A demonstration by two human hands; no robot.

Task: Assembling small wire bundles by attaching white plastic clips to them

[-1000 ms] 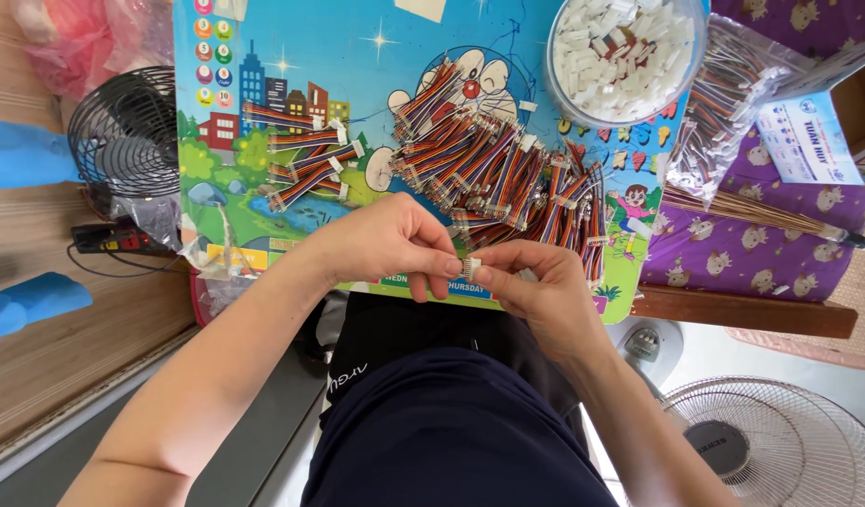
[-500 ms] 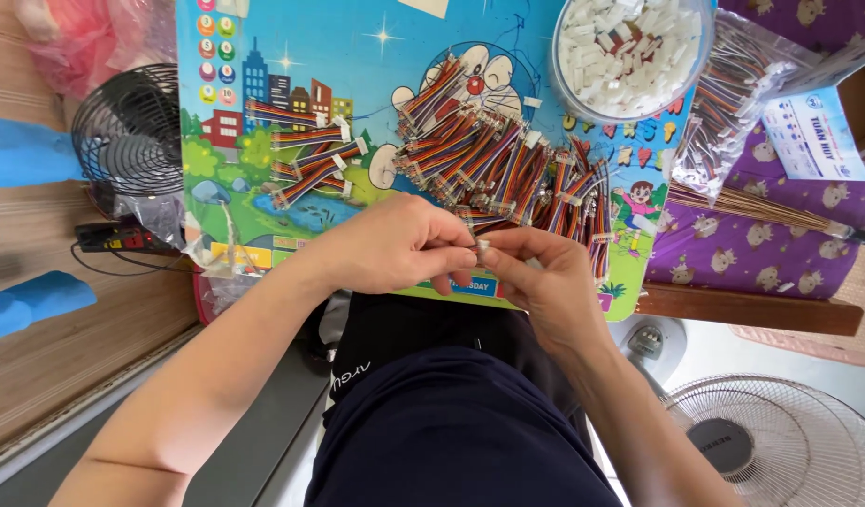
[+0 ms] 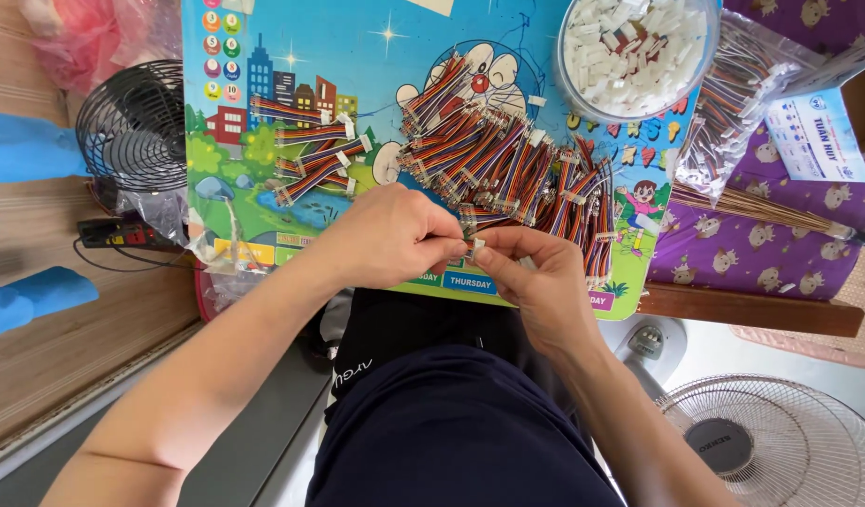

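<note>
Cartoon board (image 3: 263, 56) — hands (image 3: 470, 249) pinch white connector (image 3: 476, 246).

Wire pile (image 3: 507, 169) mid-desk (image 3: 376, 56); smaller bundles (image 3: 310, 160) left of it; bowl (image 3: 634, 52) behind-right, holding probably connectors; bag (image 3: 733, 103) right of bowl.

Single view only, from a head-worn camera looking steeply down over the wearer's lap. It faces forward across a colourful cartoon board (image 3: 263, 141) that fills the upper frame. Both hands, the left hand (image 3: 395, 235) and right hand (image 3: 535, 282), sit close at centre. Forearms enter from the bottom edge. Floor and two fans occupy the margins.
</note>
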